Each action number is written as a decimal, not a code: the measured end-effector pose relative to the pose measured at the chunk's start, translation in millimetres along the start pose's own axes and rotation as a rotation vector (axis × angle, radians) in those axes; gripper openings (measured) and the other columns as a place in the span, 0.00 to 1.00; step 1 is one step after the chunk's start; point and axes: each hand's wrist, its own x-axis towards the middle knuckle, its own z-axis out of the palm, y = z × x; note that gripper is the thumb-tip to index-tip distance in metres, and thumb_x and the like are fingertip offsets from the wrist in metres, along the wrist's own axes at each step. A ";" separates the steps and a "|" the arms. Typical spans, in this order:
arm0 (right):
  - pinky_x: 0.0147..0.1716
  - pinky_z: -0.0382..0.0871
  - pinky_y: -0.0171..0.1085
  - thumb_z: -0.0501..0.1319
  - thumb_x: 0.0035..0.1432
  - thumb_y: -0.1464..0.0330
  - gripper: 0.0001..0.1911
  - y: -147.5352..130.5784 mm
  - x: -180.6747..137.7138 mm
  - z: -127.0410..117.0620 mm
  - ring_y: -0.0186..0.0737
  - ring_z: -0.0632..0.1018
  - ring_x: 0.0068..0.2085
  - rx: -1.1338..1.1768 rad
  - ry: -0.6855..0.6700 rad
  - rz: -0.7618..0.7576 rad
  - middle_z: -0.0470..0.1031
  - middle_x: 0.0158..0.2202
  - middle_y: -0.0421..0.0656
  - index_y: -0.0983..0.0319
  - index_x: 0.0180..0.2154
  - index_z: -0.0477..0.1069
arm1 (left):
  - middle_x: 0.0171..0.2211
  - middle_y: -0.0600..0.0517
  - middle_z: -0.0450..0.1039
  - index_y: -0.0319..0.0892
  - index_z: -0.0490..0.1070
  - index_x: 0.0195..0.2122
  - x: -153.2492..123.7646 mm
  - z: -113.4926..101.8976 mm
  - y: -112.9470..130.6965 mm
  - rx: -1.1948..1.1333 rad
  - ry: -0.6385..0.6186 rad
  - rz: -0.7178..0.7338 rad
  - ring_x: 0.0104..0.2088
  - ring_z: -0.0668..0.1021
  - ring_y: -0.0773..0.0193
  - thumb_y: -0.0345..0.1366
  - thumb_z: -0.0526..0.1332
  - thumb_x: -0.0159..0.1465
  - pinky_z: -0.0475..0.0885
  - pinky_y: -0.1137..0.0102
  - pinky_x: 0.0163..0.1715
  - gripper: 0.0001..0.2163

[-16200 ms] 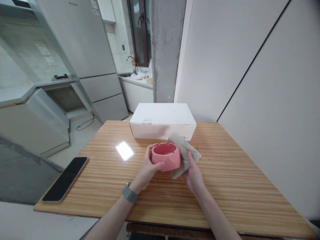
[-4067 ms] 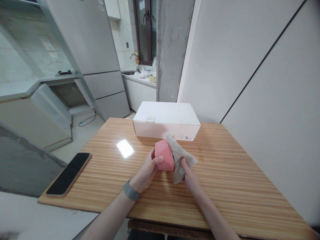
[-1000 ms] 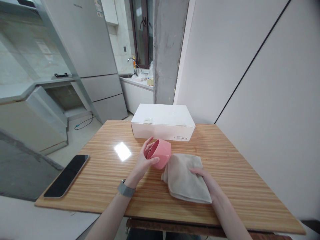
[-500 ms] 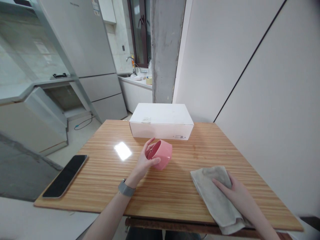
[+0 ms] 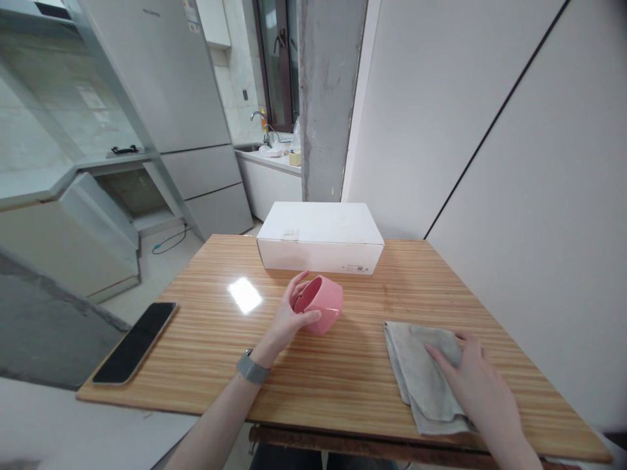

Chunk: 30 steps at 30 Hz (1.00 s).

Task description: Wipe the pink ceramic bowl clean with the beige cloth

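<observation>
My left hand (image 5: 292,312), wearing a grey wristband, has its fingers and thumb around the rim of a glossy pink cup (image 5: 329,305). The cup is tilted, its mouth facing left toward my palm, and it is low over the table or touching it; I cannot tell which. On the right, my right hand (image 5: 482,385) grips the side of a folded grey cloth (image 5: 421,372), thumb across the top. The cloth lies on the wooden table (image 5: 343,385) close to the front edge. Part of it is hidden under my hand.
A white box (image 5: 321,254) stands at the back of the table, behind the cup. Near the left edge lies a black-screened phone (image 5: 136,343). A white wall (image 5: 480,215) runs along the right side, and a fridge (image 5: 161,85) stands beyond, at the left.
The cloth hung partly over the front edge; my right hand has shifted it up and slightly right, so it now lies on the tabletop. My left hand still holds the cup in nearly the same pose.
</observation>
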 end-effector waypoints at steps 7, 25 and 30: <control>0.59 0.58 0.56 0.53 0.62 0.52 0.28 -36.9 10.5 -28.9 0.60 0.68 0.59 0.366 0.254 -0.254 0.68 0.55 0.55 0.59 0.59 0.60 | 0.57 0.42 0.67 0.48 0.60 0.61 2.3 0.5 -0.9 0.056 -0.037 0.019 0.57 0.70 0.48 0.38 0.76 0.43 0.66 0.57 0.55 0.43; 0.60 0.59 0.56 0.75 0.35 0.63 0.62 -186.5 25.1 7.6 0.60 0.62 0.64 0.788 -0.224 -0.668 0.57 0.64 0.56 0.59 0.66 0.44 | 0.58 0.43 0.66 0.47 0.62 0.60 -3.1 8.9 -2.2 0.371 0.033 0.166 0.59 0.68 0.46 0.33 0.77 0.41 0.61 0.52 0.60 0.44; 0.57 0.62 0.55 0.72 0.35 0.70 0.51 -178.8 22.9 -5.7 0.58 0.67 0.59 0.806 -0.222 -0.635 0.64 0.59 0.52 0.57 0.61 0.55 | 0.60 0.44 0.65 0.49 0.61 0.62 -6.4 12.7 -2.6 0.264 -0.006 0.132 0.59 0.68 0.45 0.34 0.77 0.41 0.62 0.53 0.60 0.45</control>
